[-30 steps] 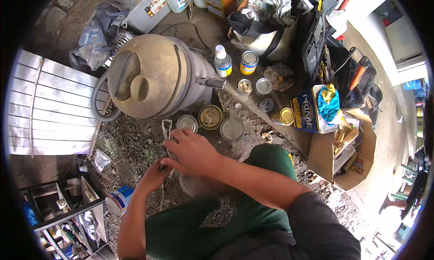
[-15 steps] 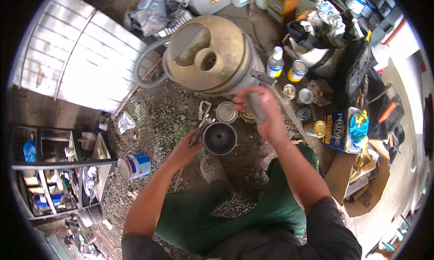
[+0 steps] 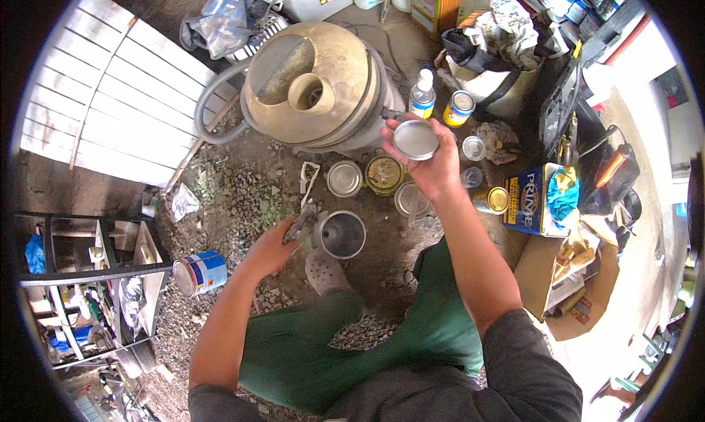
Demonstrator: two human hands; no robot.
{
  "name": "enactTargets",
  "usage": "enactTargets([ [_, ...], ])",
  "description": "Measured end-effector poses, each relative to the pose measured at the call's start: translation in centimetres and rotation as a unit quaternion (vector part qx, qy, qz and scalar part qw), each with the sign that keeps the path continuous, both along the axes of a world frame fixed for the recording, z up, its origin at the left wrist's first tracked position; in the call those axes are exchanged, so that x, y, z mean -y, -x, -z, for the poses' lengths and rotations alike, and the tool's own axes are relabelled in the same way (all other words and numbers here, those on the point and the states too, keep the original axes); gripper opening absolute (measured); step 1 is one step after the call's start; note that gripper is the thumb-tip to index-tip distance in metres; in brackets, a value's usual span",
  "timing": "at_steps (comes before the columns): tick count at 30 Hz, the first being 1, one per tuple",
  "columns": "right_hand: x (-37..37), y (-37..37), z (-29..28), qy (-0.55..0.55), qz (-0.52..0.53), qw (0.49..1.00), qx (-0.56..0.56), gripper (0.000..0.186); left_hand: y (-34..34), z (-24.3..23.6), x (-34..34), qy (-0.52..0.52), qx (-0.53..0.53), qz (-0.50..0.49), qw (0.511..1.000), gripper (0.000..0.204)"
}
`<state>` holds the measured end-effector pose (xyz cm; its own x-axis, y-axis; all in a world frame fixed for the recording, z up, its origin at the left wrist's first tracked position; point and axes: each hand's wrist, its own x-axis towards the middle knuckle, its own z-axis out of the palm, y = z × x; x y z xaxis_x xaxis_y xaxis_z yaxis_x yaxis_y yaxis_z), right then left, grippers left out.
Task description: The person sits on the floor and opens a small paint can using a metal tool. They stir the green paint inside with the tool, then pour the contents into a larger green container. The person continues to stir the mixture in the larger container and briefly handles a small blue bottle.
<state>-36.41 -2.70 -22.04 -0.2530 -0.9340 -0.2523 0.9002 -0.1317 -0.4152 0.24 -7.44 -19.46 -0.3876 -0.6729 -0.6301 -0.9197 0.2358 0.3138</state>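
Note:
My right hand (image 3: 433, 160) is raised over the ground, its fingers curled round the rim of a round, shallow metal lid (image 3: 416, 140) with a pale grey face turned up. Lower and to the left, my left hand (image 3: 273, 247) is closed on a grimy grey, uneven object (image 3: 302, 221) whose kind I cannot make out. Just right of that object stands an open can (image 3: 342, 235) with a dark grey inside. Behind it sit a silver-topped can (image 3: 344, 179) and a can with a crusted yellowish top (image 3: 385, 175). Another pale round tin (image 3: 413, 200) lies below my right wrist.
A large dusty drum-shaped vacuum (image 3: 316, 92) with a grey hose stands ahead. A clear bottle (image 3: 422, 93), a yellow-labelled can (image 3: 459, 109) and a blue box-shaped tin (image 3: 523, 198) are at the right, beside a cardboard box (image 3: 536, 275). A blue can (image 3: 200, 273) lies on gravel at left.
My right hand has turned the lid from nearly edge-on to face up. My left hand still grips the grey object beside the open can. The whole view has shifted slightly.

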Motion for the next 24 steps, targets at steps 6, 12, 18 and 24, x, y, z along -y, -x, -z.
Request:
enactTargets([
  [6,-0.2,1.5,1.8,-0.134,0.068,0.973,-0.174,0.042,-1.3,2.4,0.9,-0.039,0.062,0.090,0.993,0.065],
  [12,-2.8,3.1,-1.0,-0.163,0.074,0.939,-0.293,0.036,-1.3,1.9,0.5,-0.077,0.086,0.080,0.990,0.068],
  [18,-14.5,8.6,-2.5,-0.256,0.116,0.820,-0.498,0.035,-0.3,0.7,0.7,-0.059,0.077,0.072,0.993,0.069],
  [24,-26.1,21.5,1.6,-0.367,0.233,0.700,-0.567,0.032,2.0,-1.0,2.0,-0.134,0.092,-0.003,0.987,0.070],
])
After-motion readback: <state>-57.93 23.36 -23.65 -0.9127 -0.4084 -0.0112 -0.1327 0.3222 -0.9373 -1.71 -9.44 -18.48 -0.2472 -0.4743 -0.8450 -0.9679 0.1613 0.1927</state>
